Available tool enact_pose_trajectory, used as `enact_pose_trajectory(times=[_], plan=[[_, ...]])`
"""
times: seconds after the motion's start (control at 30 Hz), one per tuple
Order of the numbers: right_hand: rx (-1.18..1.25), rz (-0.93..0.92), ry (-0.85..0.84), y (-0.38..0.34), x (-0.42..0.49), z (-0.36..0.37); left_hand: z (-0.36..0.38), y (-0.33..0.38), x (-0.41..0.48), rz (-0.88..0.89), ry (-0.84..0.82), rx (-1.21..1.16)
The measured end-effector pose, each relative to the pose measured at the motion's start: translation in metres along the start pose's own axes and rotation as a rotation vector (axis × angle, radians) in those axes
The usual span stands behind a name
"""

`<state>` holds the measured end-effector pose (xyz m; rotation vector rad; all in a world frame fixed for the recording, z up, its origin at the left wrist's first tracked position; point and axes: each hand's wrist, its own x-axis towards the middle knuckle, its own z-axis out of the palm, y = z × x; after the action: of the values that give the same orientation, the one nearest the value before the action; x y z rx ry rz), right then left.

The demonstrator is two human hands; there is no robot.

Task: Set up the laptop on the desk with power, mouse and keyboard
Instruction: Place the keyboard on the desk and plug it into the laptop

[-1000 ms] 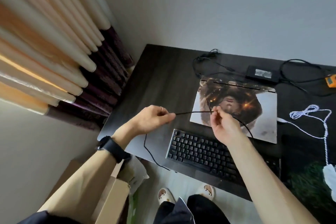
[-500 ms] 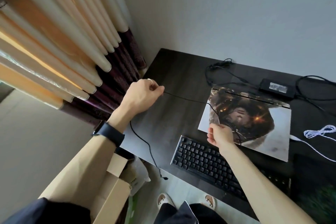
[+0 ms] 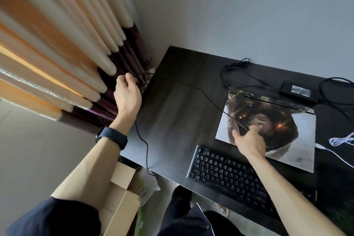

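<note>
Two hands, both yours, are on one thin black cable [image 3: 180, 82].

1. Left hand [image 3: 127, 95]: raised past the left edge of the desk [image 3: 172, 113], close to the curtain [image 3: 57, 44]. Its fingers are curled closed around the cable; a ring shows on one finger and a dark watch [image 3: 113, 137] on the wrist. Below this hand the cable's loose end hangs down along the desk's left edge toward an open cardboard box [image 3: 118, 193] on the floor.

2. Right hand [image 3: 249, 140]: over the near part of the closed laptop [image 3: 272, 128], thumb and forefinger pinching the same cable. Between your two hands the cable runs across the bare desktop, slightly slack.

3. Laptop: lid shut, flat on the desk, covered by a printed picture skin.

4. Keyboard [image 3: 229, 176]: black, on the desk just in front of the laptop, near the front edge, under your right forearm.

5. Power adapter [image 3: 299, 91]: black brick behind the laptop, at the back of the desk, its dark leads looped on either side.

6. White cord [image 3: 339, 140]: partly bundled, to the right of the laptop, reaching the frame edge.

7. Mouse: not visible to you from this view.

Which device the black cable belongs to cannot be told.
</note>
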<state>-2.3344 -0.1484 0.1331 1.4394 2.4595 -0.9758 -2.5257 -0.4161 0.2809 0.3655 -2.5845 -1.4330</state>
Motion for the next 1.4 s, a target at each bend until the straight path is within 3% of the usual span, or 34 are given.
enact_pose_trajectory(times=[0.27,0.4,0.53,0.67,0.8,0.87,0.93,1.03,1.13,1.2,1.4], plan=[[-0.517,-0.253,-0.548,-0.051,0.01,0.068,0.045,-0.016,0.041,0.033,-0.272,-0.084],[-0.748,-0.276,-0.514,-0.094,0.022,0.089,0.062,-0.029,0.065,0.048,-0.339,-0.095],[-0.712,-0.261,-0.564,-0.103,0.035,0.106,0.071,-0.045,0.066,0.044,-0.456,-0.084],[-0.399,-0.024,-0.571,-0.072,0.046,0.12,0.078,-0.069,0.059,0.071,-0.703,-0.009],[-0.04,0.094,-0.358,-0.068,0.037,0.117,0.086,-0.091,0.056,0.068,-0.931,0.118],[0.289,0.19,-0.285,-0.09,0.024,0.104,0.092,-0.095,0.052,0.065,-0.994,0.158],[0.573,0.301,-0.426,-0.109,0.016,0.092,0.099,-0.094,0.045,0.074,-1.078,0.227],[0.694,0.219,-0.51,-0.136,0.012,0.084,0.108,-0.086,0.027,0.091,-1.248,0.323],[0.448,-0.017,-0.346,-0.142,0.026,0.089,0.109,-0.08,0.015,0.06,-1.213,0.323],[0.383,-0.047,-0.269,-0.143,0.043,0.09,0.1,-0.083,0.015,0.041,-1.152,0.32],[0.9,0.404,-0.07,-0.123,0.106,0.077,0.032,-0.11,0.034,-0.049,-1.067,0.215]])
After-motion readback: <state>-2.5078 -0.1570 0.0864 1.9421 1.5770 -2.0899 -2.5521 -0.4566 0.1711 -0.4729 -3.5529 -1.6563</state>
